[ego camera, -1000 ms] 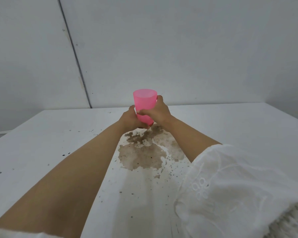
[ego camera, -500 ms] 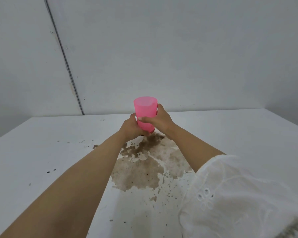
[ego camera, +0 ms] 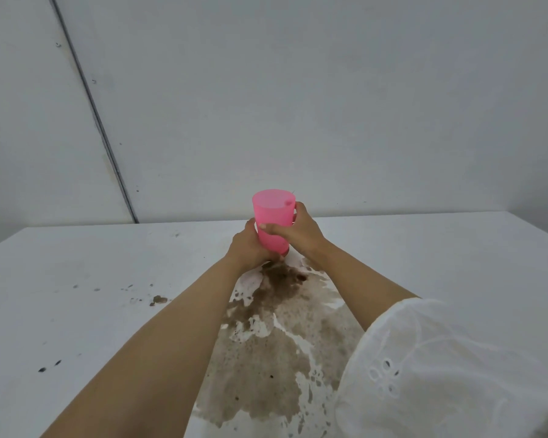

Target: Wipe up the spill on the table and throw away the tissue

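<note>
change: translucent pink plastic cup (ego camera: 273, 221) stays upright, left hand (ego camera: 250, 246) and right hand (ego camera: 298, 230) still wrapped round it | place: far edge of brown spill (ego camera: 276, 336) on white table (ego camera: 76, 311) | task: no tissue seen, wiping not begun

the cup (ego camera: 273, 220) is translucent pink plastic, smooth with a soft sheen; the table (ego camera: 92, 279) is a smooth matt white surface, speckled with dark flecks; the spill (ego camera: 266, 358) lies as a thin, wet brown film; the sleeve (ego camera: 440, 368) is white eyelet-embroidered cloth.
</note>
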